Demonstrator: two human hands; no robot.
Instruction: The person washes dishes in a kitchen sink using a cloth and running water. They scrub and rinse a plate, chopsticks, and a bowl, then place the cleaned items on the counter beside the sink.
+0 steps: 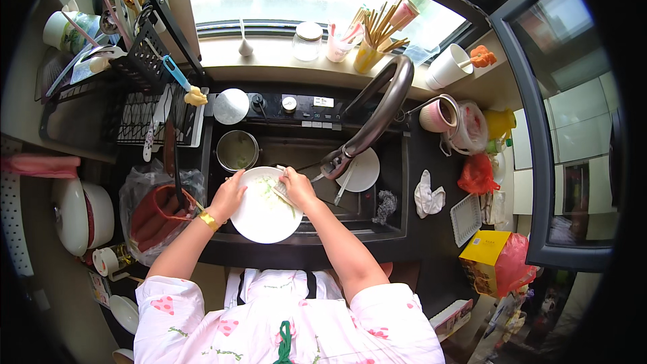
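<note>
Over the near edge of the black sink (313, 236), my left hand (227, 196) grips the left rim of a white plate (263, 222). Green and pale food bits lie on the plate's upper part. My right hand (299, 189) is shut on a light-coloured cloth (281, 191), pressed on the plate's right side; the fingers partly hide it. Just beyond the plate, a metal pot (237, 149) with cloudy liquid and green bits stands in the sink. A second white plate (365, 172) with chopsticks (345, 182) on it lies behind the dark faucet (336, 162).
A steel-wool scourer (385, 207) lies in the sink's right part. A white cloth (429, 194) and a plastic tray (465, 220) are on the right counter. At left are a bagged red container (162, 212) and a dish rack (136, 116). The faucet arches above the sink.
</note>
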